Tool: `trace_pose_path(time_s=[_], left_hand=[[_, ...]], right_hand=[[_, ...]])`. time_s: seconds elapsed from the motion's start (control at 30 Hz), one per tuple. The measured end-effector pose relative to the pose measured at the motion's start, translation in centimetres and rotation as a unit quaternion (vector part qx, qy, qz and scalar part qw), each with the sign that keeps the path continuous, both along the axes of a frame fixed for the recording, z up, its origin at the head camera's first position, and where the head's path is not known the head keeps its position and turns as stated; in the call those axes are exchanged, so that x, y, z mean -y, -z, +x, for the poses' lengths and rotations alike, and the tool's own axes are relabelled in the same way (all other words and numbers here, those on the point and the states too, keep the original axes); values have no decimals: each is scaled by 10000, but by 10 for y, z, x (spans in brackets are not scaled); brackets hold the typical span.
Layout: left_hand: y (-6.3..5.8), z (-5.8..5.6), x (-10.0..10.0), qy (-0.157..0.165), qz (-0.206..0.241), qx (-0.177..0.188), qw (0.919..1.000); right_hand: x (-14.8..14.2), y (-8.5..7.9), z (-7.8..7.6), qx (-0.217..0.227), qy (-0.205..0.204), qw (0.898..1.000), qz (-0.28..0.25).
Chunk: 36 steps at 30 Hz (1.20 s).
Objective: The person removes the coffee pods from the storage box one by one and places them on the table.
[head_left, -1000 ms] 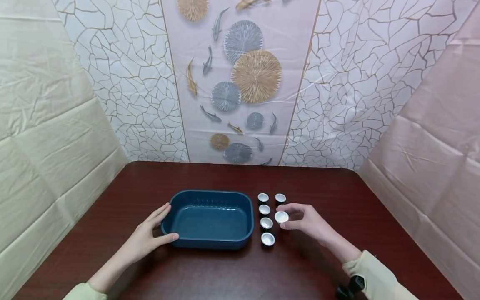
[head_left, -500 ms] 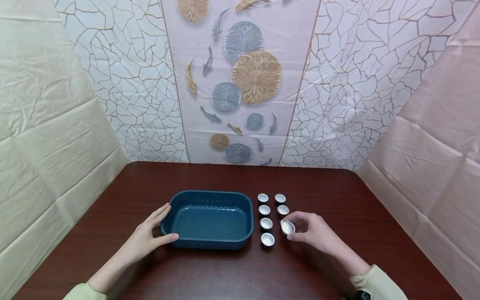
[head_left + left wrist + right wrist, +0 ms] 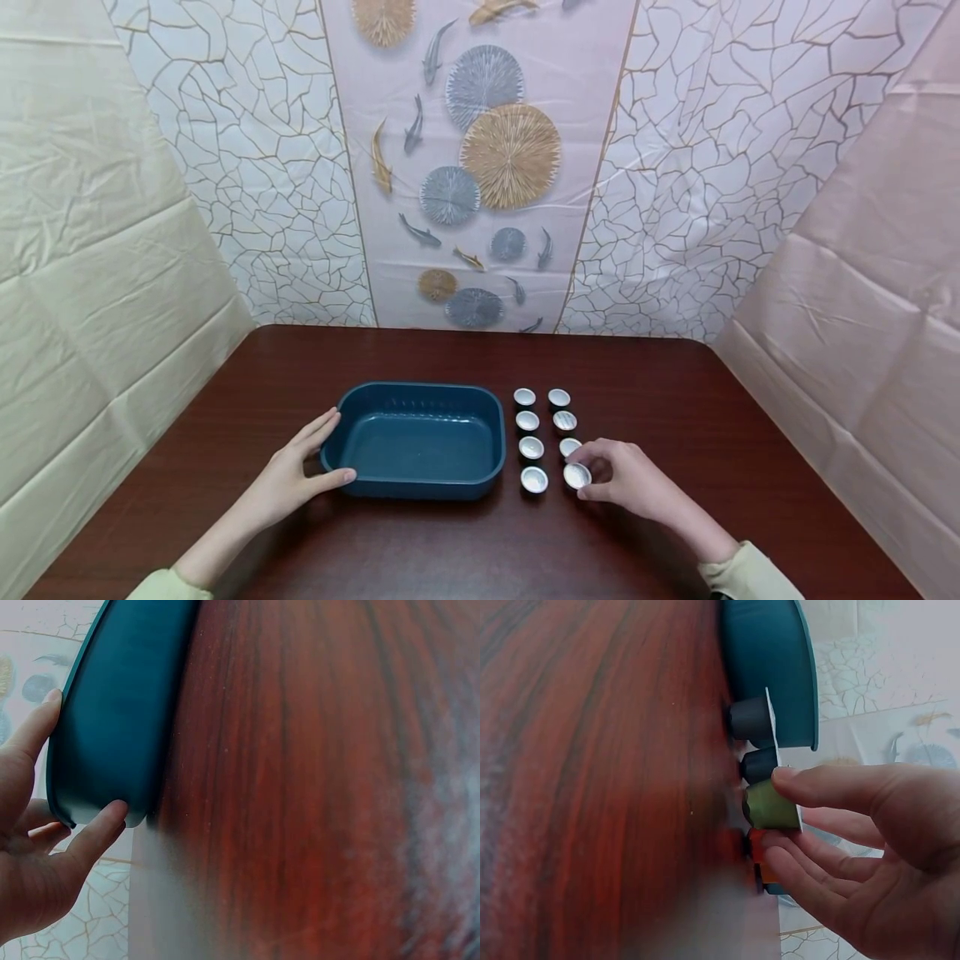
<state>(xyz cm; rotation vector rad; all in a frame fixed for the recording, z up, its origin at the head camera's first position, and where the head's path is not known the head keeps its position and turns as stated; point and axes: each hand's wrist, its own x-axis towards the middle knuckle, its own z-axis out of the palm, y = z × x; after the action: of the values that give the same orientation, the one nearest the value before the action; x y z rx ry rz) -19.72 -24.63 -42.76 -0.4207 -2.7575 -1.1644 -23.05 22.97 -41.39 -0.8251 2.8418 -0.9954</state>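
My right hand (image 3: pixel 630 481) pinches a green coffee capsule (image 3: pixel 770 808) by its lid between thumb and fingers. In the head view this capsule's silver lid (image 3: pixel 577 476) faces up, at the near end of the right-hand row. Directly behind it stands another capsule (image 3: pixel 570 448), partly hidden by the fingers. My left hand (image 3: pixel 296 467) touches the left end of a dark blue rectangular tub (image 3: pixel 416 448), thumb at the near side and fingers at the far side. Its fingers are nearly straight in the left wrist view. Nothing lies in the tub.
A left-hand row of several capsules (image 3: pixel 531 448) stands beside the tub's right side. Two more capsules stand farther back in the right-hand row, one of them with a striped-looking lid (image 3: pixel 565 421). Patterned cloth (image 3: pixel 480 167) hangs behind the dark wooden table (image 3: pixel 375 550).
My right hand has come toward the near side, leaving a capsule standing in the right-hand row and now pinching the one in front of it. The left hand and tub stay put.
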Motion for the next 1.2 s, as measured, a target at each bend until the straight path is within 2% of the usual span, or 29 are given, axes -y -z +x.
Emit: trace_pose_path(time_s=[0.27,0.73,1.2], left_hand=[[2,-1,0,2,0,-26,10000],[2,0,0,2,-49,-116,9999],[2,0,0,-3,-61,-166,9998]], right_hand=[[-1,4,0,59,-144,9999,52],[-2,2,0,-20,-346,9992,182],[-4,-4,3,80,-319,9991,255]])
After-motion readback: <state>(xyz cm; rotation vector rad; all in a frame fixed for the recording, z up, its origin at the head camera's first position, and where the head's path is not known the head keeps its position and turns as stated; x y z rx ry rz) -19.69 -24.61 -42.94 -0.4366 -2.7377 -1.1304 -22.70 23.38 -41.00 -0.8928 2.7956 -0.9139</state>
